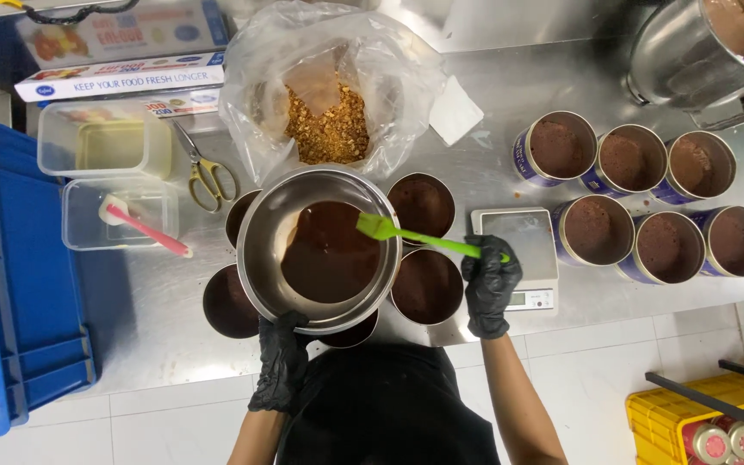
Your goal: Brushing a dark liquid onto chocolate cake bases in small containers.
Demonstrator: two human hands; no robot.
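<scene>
My left hand (282, 360), in a black glove, grips the near rim of a steel bowl (256, 250) holding dark chocolate sauce (329, 254). The bowl hovers over several round tins of dark mixture (428, 284). My right hand (490, 288), also gloved in black, holds a green silicone spatula (415, 234) by its handle. The spatula's head rests at the bowl's right rim, just above the sauce.
Several blue-sided tins of brown cake (596, 228) stand at the right, beside a small scale (527, 237). A clear bag of crumbs (329, 129), scissors (208, 176), plastic tubs (105, 142), a blue crate (19, 275), a large steel pot (708, 52) and a yellow crate (699, 418) surround the steel counter.
</scene>
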